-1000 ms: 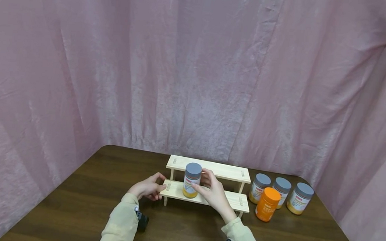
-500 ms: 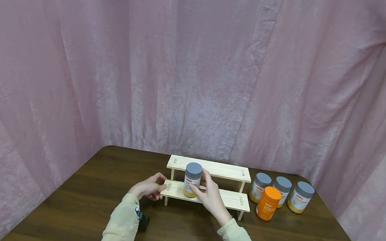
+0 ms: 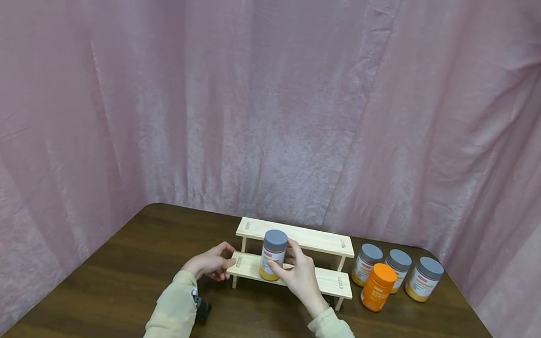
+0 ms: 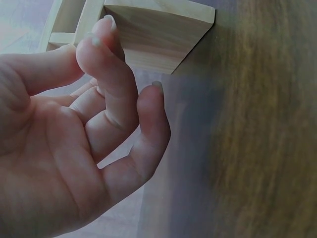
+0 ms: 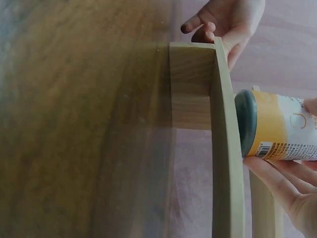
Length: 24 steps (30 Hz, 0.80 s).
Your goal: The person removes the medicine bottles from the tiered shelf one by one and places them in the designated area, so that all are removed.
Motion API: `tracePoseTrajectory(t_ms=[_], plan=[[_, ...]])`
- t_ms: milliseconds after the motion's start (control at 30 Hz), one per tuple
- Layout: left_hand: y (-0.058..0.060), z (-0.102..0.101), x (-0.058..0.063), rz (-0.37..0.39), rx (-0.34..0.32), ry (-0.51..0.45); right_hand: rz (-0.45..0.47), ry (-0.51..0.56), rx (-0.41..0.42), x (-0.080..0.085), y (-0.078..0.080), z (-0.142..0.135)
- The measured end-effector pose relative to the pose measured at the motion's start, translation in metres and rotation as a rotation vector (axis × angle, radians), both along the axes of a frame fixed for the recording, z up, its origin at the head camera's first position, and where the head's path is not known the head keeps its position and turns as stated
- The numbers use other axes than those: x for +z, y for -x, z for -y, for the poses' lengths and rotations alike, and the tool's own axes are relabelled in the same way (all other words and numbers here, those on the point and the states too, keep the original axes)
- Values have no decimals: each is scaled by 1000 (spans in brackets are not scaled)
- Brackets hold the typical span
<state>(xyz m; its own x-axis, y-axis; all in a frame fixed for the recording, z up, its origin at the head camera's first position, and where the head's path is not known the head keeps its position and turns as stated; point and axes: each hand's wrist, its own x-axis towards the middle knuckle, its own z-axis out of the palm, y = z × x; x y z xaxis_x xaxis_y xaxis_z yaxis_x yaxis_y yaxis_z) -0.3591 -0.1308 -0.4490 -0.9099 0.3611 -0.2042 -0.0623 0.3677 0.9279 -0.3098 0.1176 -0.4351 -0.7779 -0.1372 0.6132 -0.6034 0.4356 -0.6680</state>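
A two-step wooden shelf [image 3: 324, 282] of pale wood stands on the dark table. My left hand [image 3: 206, 262] pinches the left end of its lower board between thumb and fingers; in the left wrist view its other fingers curl loosely below the board. With my right hand [image 3: 298, 276] I grip a grey-lidded jar [image 3: 272, 257] with a white and yellow label, thumb in front and fingers round its right side. Upright at the lower board, left of its middle, the jar [image 5: 277, 126] has its base at the wood; whether it bears fully on it I cannot tell.
Right of the shelf stand three more grey-lidded jars [image 3: 424, 281] and one orange jar [image 3: 378, 288] in front of them. The upper board [image 3: 301, 236] rises behind the lower one. Pink curtains [image 3: 274, 112] hang behind and beside the table [image 3: 118, 294].
Both hands keep their holds on the shelf and the jar. My right forearm has drawn very slightly left, and the whole head view has shifted a little.
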Motion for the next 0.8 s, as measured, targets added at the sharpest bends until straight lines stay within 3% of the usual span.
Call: tracePoseTrajectory(t_ms=[233, 633, 800], plan=[[3, -1, 0, -4, -3, 8, 12, -6, -23, 8, -1, -9], [0, -1, 0, -1, -18, 10, 75, -49, 89, 28, -5, -29], [0, 0, -1, -2, -13, 1, 59, -82, 91, 35, -6, -37]])
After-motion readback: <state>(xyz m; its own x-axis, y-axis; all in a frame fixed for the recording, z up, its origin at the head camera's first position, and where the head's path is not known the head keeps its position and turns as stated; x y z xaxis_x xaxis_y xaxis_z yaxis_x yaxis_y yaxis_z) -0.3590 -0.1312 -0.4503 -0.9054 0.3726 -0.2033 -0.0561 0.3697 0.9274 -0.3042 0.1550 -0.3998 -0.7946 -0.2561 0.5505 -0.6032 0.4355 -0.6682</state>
